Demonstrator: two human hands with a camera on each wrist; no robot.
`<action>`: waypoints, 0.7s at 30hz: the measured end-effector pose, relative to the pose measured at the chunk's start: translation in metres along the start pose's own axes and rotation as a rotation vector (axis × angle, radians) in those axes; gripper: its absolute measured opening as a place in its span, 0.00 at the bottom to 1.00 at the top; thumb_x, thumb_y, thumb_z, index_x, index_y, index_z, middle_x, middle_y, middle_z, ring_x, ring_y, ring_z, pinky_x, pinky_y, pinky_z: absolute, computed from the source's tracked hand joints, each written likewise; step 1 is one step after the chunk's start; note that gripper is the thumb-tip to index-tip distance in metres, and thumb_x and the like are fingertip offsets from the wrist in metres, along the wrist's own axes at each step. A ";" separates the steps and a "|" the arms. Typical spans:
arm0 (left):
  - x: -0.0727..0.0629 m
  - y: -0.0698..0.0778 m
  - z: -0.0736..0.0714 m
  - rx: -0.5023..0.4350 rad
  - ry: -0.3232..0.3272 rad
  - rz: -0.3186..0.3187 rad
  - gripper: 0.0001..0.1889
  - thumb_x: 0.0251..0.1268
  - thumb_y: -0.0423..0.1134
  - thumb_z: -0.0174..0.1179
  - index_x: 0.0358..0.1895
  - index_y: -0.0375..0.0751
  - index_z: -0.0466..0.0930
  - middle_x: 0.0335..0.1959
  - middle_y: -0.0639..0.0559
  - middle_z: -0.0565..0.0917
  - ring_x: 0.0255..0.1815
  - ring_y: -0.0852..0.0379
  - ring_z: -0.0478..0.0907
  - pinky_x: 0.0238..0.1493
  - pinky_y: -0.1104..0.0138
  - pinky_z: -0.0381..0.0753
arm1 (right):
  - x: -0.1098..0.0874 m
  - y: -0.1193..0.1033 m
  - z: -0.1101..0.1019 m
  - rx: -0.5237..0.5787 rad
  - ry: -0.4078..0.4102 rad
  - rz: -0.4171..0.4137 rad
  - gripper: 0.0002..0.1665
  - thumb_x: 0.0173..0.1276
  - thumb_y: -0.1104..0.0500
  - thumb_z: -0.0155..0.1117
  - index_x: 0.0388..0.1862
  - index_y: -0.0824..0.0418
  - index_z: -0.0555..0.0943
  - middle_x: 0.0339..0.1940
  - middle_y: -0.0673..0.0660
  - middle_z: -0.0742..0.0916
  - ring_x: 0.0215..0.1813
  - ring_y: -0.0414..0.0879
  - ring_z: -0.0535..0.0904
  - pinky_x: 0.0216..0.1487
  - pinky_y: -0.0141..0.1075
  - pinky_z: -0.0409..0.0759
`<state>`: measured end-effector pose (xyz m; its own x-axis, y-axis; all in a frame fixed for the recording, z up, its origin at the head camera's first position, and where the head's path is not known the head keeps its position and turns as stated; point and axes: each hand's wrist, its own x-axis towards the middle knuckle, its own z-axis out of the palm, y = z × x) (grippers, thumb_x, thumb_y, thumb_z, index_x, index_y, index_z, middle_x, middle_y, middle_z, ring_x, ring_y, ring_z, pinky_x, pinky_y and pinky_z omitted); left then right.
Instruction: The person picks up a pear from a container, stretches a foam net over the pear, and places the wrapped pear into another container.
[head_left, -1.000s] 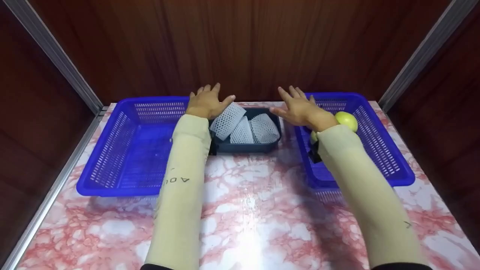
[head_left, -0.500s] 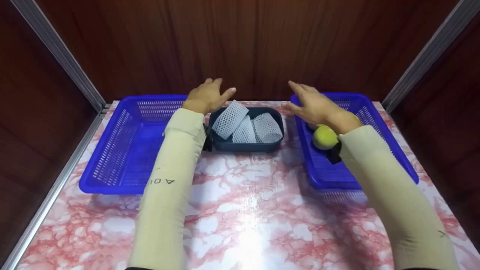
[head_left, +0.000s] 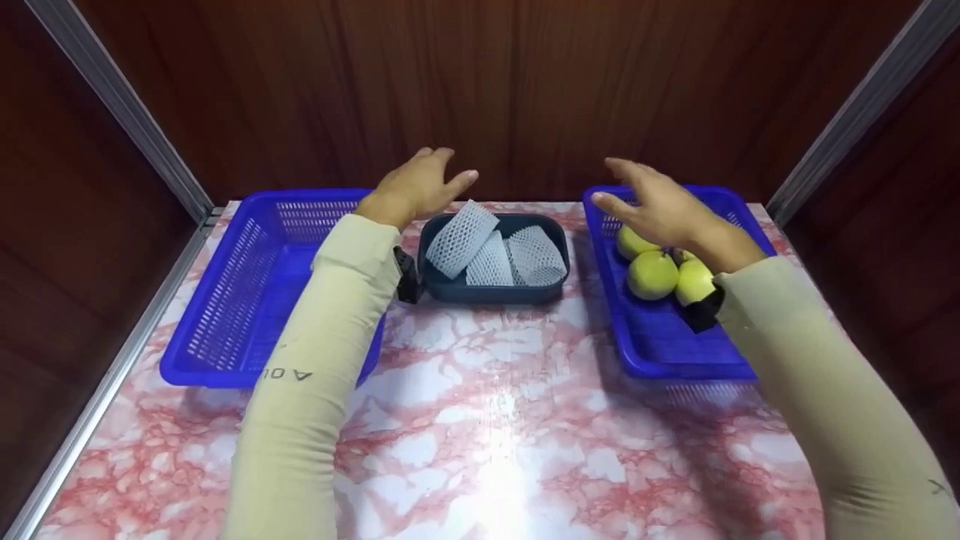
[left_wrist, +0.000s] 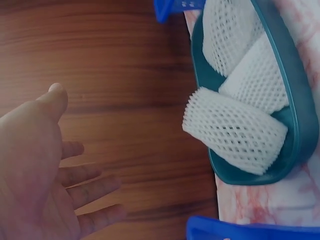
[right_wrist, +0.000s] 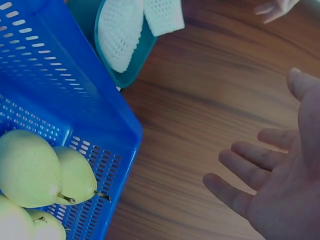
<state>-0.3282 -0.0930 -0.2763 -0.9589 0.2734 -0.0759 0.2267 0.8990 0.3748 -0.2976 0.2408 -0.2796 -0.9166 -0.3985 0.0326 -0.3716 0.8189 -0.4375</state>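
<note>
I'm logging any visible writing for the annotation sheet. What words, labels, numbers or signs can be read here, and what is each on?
"A O", followed by a cut-off letter, seen upside down: on the left sleeve, in the head view.
A small dark mark on the right sleeve, near the frame's edge: too small to read.
Blue baskets, dark tray, pears: no writing visible.

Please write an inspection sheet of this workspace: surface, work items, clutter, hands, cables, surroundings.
Surface: pink marble-pattern table.
Work items: pears in right blue basket; white foam nets in dark tray; left blue basket looks empty.
Clutter: nothing seen.
Hands: left hand and right hand both open, raised, holding nothing.
Cables: nothing seen.
Surroundings: dark wood wall.
</note>
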 end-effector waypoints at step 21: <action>-0.029 0.026 0.032 -0.058 0.092 -0.004 0.35 0.77 0.59 0.50 0.74 0.37 0.65 0.71 0.37 0.70 0.71 0.42 0.70 0.70 0.51 0.69 | -0.026 0.044 0.001 0.108 0.051 0.223 0.52 0.77 0.37 0.55 0.79 0.75 0.52 0.68 0.81 0.71 0.69 0.74 0.68 0.70 0.63 0.64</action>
<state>-0.2894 -0.0664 -0.2942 -0.9720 0.2349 0.0062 0.2149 0.8781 0.4274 -0.2903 0.2868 -0.3005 -0.9814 -0.1893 -0.0315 -0.1437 0.8340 -0.5327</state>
